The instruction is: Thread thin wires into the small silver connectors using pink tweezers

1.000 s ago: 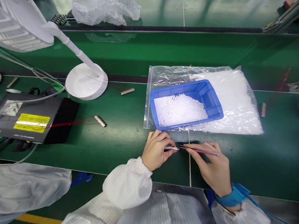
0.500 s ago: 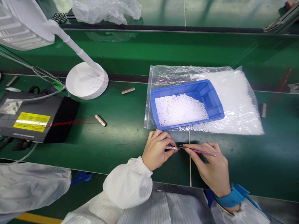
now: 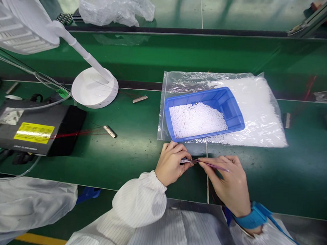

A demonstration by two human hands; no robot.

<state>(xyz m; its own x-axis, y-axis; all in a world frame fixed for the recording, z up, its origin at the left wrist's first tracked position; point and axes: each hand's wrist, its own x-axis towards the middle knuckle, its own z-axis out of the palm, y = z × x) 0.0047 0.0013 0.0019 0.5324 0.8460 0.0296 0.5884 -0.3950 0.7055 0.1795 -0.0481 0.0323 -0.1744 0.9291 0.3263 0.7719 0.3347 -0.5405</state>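
Left hand (image 3: 173,163) just below the front edge of a blue plastic tray (image 3: 233,108), thumb and fingers pressed together in a tight grip on a small white connector strip (image 3: 186,160). Right hand (image 3: 226,183) also below the tray and to the right of the left hand, its grip pinching a thin purple strand (image 3: 213,165), perhaps wire, perhaps a slim tool; too fine to tell which. The strand's tip meets the strip between the two hands, both held just above a green bench (image 3: 137,173). Blue wrist strap (image 3: 253,218) around the right wrist, its coiled blue cord (image 3: 292,239) trailing off below and to the right of the tray. White striped sleeve (image 3: 138,199) gathered at the left wrist.

White plastic pellets (image 3: 197,121) inside the tray, the tray itself resting on a clear zip bag (image 3: 180,84) packed with more pellets (image 3: 256,110). To the left of the tray, a loose connector strip (image 3: 110,131) trailing fine red wires onto a black box (image 3: 67,130) with a yellow label (image 3: 34,133), a second strip (image 3: 140,99) nearer the tray, and the round white base (image 3: 94,88) of a lamp. Beyond the tray, crumpled clear plastic film (image 3: 115,5).
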